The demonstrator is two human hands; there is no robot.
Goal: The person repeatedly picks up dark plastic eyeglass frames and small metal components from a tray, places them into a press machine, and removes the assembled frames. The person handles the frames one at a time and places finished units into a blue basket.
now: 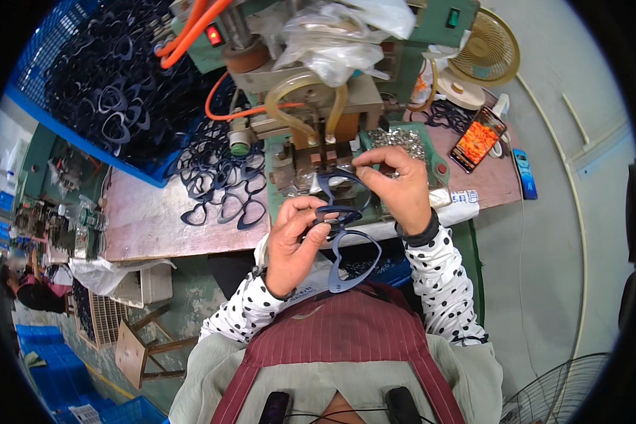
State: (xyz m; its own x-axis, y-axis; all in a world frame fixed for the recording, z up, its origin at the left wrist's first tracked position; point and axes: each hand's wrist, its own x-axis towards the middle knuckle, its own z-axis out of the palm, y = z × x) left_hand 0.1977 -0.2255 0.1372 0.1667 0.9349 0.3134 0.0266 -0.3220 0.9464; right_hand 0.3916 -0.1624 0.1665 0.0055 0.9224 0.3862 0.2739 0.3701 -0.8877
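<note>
From the head view, both hands are up in front of the chest, just short of a green press machine [311, 92] that fills the twelve o'clock part of the scene. The left hand [293, 244] is closed around the bridge of a dark blue heart-shaped glasses frame [343, 233], fingers curled over the middle bar, with one heart loop hanging down toward six o'clock over the striped apron [332, 339]. The right hand [396, 187], at about two o'clock from the left one, pinches the upper loop of the same frame between thumb and fingertips, holding that end close against the machine's small metal jaw block. So the frame sits between the two hands, tilted, its top end near the machine and its lower end over the lap. At ten o'clock on the worktop [155, 219] lies a loose heap of the same dark heart-shaped frames [222, 187], spilling from a blue crate [85, 92] piled full of them at eleven o'clock. Orange hoses [191, 28] run along the machine's top. Behind the right hand, a tray of small shiny metal parts [396, 141] rests at one o'clock, and farther out at two o'clock a phone [478, 139] with a lit screen lies near a small fan [484, 49]. A wooden stool [138, 346] stands on the floor at eight o'clock.
</note>
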